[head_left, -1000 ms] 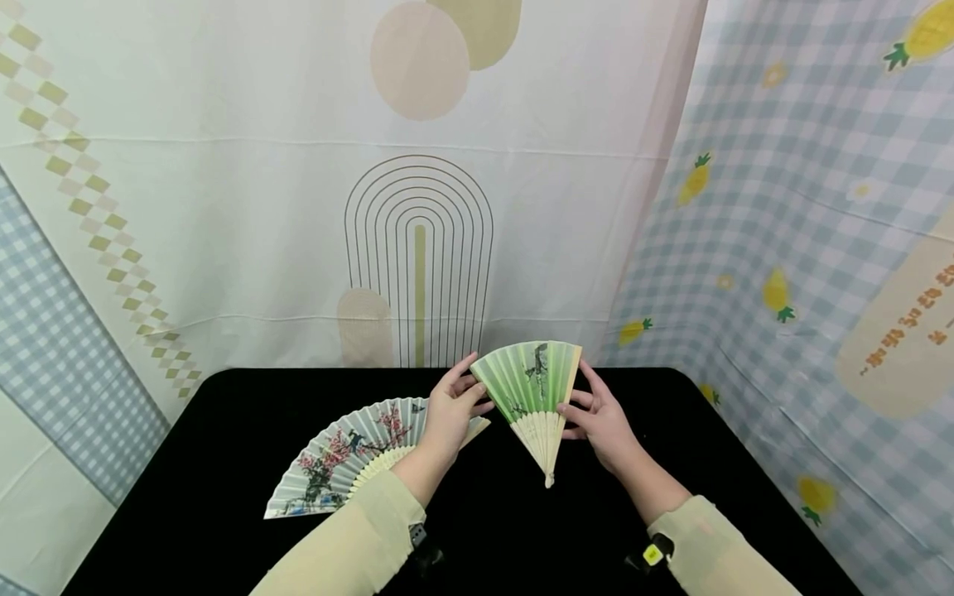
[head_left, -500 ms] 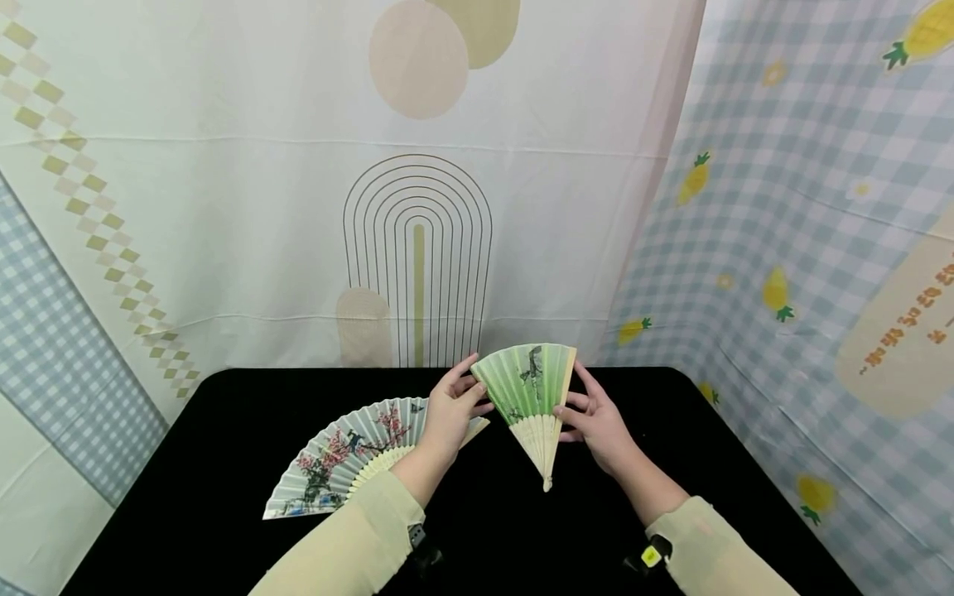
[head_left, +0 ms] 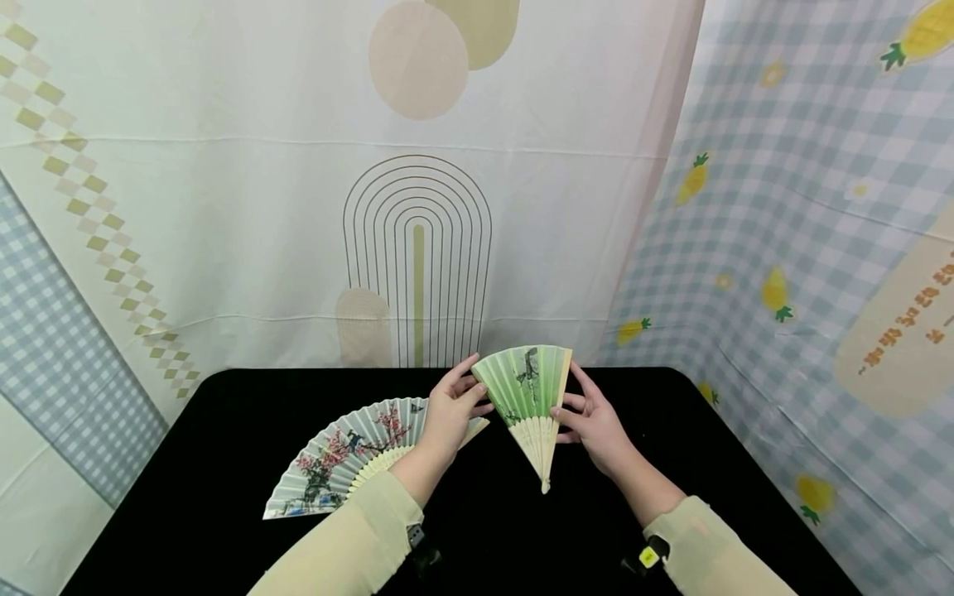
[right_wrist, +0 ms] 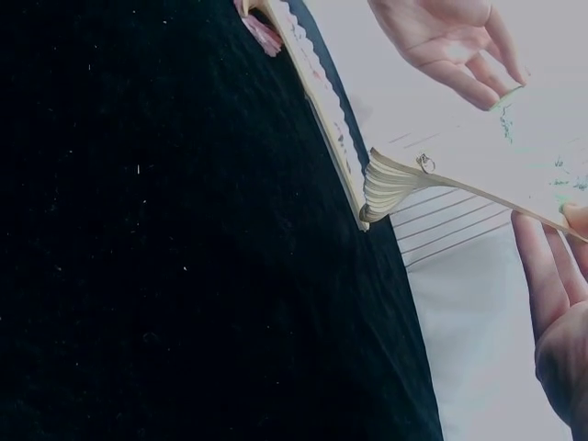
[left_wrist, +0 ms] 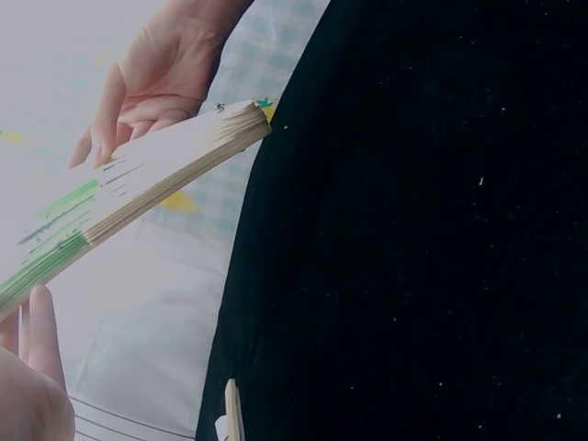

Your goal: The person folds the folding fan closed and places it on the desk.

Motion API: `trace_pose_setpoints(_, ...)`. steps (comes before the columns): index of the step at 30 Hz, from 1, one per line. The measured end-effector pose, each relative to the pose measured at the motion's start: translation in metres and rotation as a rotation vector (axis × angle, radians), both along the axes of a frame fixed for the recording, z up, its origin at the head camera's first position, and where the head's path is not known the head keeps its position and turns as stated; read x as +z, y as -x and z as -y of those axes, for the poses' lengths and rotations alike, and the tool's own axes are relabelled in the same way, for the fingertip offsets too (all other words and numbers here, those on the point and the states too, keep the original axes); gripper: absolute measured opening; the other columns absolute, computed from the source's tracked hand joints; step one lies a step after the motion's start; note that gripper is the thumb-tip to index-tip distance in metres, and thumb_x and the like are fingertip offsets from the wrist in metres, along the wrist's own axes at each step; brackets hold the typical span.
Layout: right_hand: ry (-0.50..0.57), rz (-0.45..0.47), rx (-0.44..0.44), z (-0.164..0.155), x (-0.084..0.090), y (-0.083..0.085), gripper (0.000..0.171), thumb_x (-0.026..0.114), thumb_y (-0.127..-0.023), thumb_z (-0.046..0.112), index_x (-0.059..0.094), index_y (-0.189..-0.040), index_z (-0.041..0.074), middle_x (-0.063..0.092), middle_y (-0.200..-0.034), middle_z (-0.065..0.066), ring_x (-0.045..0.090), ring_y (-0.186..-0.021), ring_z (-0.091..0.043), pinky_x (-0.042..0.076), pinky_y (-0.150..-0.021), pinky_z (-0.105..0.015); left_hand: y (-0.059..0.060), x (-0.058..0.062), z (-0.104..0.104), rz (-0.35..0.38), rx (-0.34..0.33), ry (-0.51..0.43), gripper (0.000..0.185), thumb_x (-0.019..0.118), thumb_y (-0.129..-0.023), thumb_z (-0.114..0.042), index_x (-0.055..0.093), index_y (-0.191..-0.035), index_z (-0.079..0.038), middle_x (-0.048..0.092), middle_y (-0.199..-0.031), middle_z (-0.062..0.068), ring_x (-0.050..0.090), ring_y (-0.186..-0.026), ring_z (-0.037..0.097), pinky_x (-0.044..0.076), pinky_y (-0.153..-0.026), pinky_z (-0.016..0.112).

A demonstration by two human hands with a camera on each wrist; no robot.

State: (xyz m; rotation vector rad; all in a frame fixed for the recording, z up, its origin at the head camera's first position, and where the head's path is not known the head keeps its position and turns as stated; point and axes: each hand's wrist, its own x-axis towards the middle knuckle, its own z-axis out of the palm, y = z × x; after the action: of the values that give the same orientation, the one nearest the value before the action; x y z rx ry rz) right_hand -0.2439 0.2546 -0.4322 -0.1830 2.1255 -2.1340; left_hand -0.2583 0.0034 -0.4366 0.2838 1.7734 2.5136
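Observation:
A green folding fan (head_left: 522,381), partly spread with a dark branch pattern, is held up over the table with its pivot end pointing down. My left hand (head_left: 447,414) pinches the fan's left edge near the top, thumb in front. On the other side, my right hand (head_left: 602,426) grips the right outer rib, thumb on the front and fingers behind. The right wrist view shows the ribs (right_wrist: 390,186) bunched toward the pivot. Lying spread to the left is a second folding fan (head_left: 350,455) with pink blossoms, partly hidden by my left forearm.
A black-covered table (head_left: 224,430) lies beneath both fans. Behind it hangs a pale curtain (head_left: 261,248) with arch shapes, and a checked pineapple-print curtain (head_left: 745,232) stands at the right. A pink tassel (right_wrist: 263,35) shows by the second fan.
My right hand has shifted slightly left, and the green fan has narrowed a little, its pivot end drifting left and down. My left hand and the blossom fan stay nearly still.

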Motion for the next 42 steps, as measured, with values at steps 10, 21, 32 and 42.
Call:
trace_pose_setpoints(10, -0.01, 0.002, -0.011, 0.004, -0.001, 0.0, 0.09, 0.063, -0.095, -0.001, 0.013, -0.159, 0.036, 0.056, -0.137, -0.022, 0.072, -0.088, -0.026, 0.062, -0.067, -0.037, -0.002, 0.001, 0.0, -0.002, 0.026, 0.003, 0.05, 0.061, -0.098, -0.004, 0.052, -0.145, -0.019, 0.062, -0.113, 0.013, 0.065, -0.09, 0.016, 0.059, -0.086, 0.044)
trace_pose_setpoints(21, 0.006, 0.01, 0.027, 0.004, 0.0, -0.001, 0.089, 0.063, -0.095, 0.0, 0.013, -0.16, 0.034, 0.059, -0.134, -0.018, 0.071, -0.09, -0.025, 0.062, -0.066, -0.037, -0.002, 0.001, -0.001, 0.003, 0.015, 0.007, 0.05, 0.06, -0.099, -0.002, 0.052, -0.146, -0.018, 0.062, -0.118, 0.017, 0.065, -0.092, 0.017, 0.06, -0.084, 0.041)
trace_pose_setpoints(32, 0.014, -0.002, 0.048, 0.01, 0.0, -0.003, 0.089, 0.063, -0.095, -0.001, 0.013, -0.16, 0.031, 0.063, -0.129, -0.015, 0.072, -0.088, -0.024, 0.062, -0.064, -0.037, -0.001, 0.0, 0.0, -0.013, 0.024, 0.041, 0.049, 0.058, -0.1, -0.003, 0.051, -0.146, -0.017, 0.063, -0.118, 0.015, 0.066, -0.094, 0.018, 0.06, -0.085, 0.042)
trace_pose_setpoints(42, -0.011, -0.049, 0.076, 0.015, -0.003, -0.003, 0.088, 0.064, -0.094, -0.002, 0.014, -0.161, 0.027, 0.064, -0.126, -0.016, 0.071, -0.082, -0.02, 0.062, -0.061, -0.035, 0.001, -0.001, 0.0, -0.017, 0.007, 0.045, 0.05, 0.059, -0.099, -0.003, 0.05, -0.146, -0.017, 0.063, -0.118, 0.018, 0.067, -0.094, 0.02, 0.059, -0.085, 0.043)
